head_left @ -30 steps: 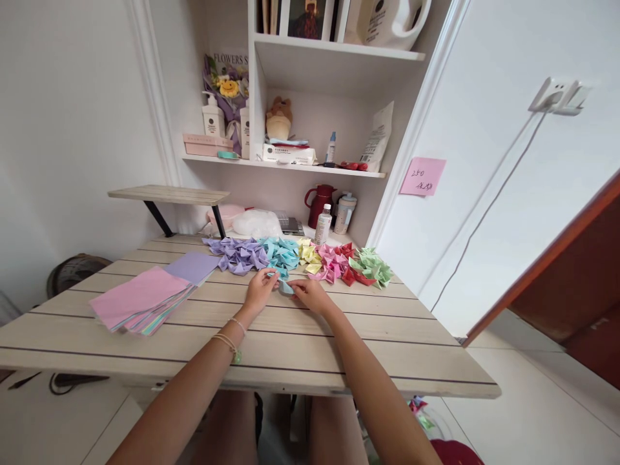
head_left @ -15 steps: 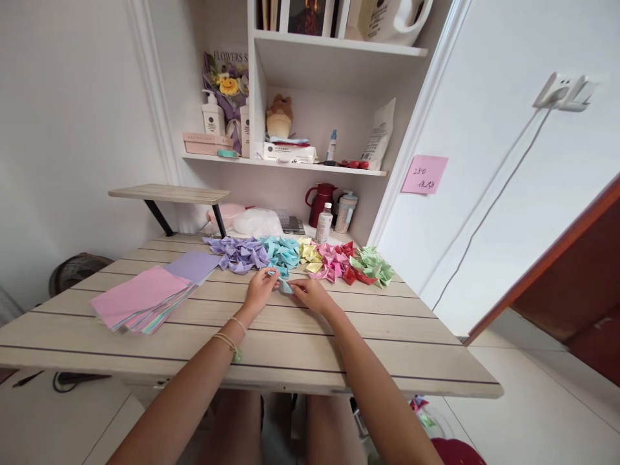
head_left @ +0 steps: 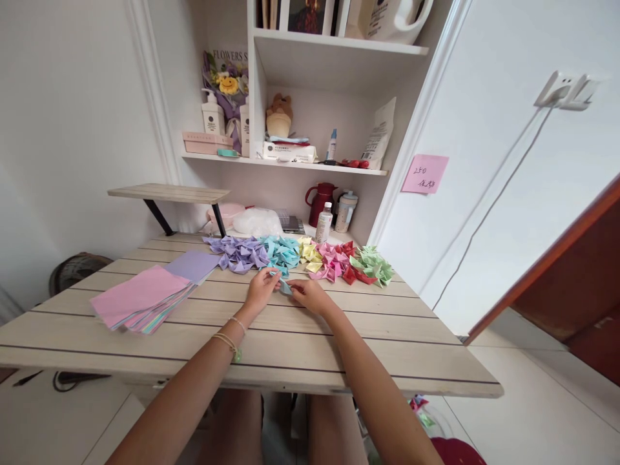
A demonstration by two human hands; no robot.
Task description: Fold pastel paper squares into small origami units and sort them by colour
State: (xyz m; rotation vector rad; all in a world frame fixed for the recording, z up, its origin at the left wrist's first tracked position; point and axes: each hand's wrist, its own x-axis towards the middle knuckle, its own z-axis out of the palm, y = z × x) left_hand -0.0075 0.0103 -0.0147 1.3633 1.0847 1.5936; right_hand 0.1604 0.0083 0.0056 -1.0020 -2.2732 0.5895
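A small folded piece of light blue paper point(head_left: 285, 287) is held between my two hands, just above the wooden table. My left hand point(head_left: 262, 288) pinches its left end with closed fingers. On the other side, my right hand point(head_left: 310, 294) grips the right end between thumb and fingertips. Right behind my hands lie heaps of folded paper pieces: purple ones point(head_left: 241, 254), blue ones point(head_left: 281, 250), yellow ones point(head_left: 310, 253), pink ones point(head_left: 333, 261), red ones point(head_left: 357, 276) and green ones point(head_left: 375, 265).
Stacked paper sheets, pink on top point(head_left: 145, 294), lie at the left beside a purple sheet point(head_left: 192, 266). A small raised stand point(head_left: 169, 192) occupies the table's back left. Behind the heaps are a bottle point(head_left: 324, 223), a red jug point(head_left: 320, 201) and a tumbler point(head_left: 345, 212).
Both hands keep their hold on the blue paper, which has tilted very slightly. Nothing else has visibly moved.
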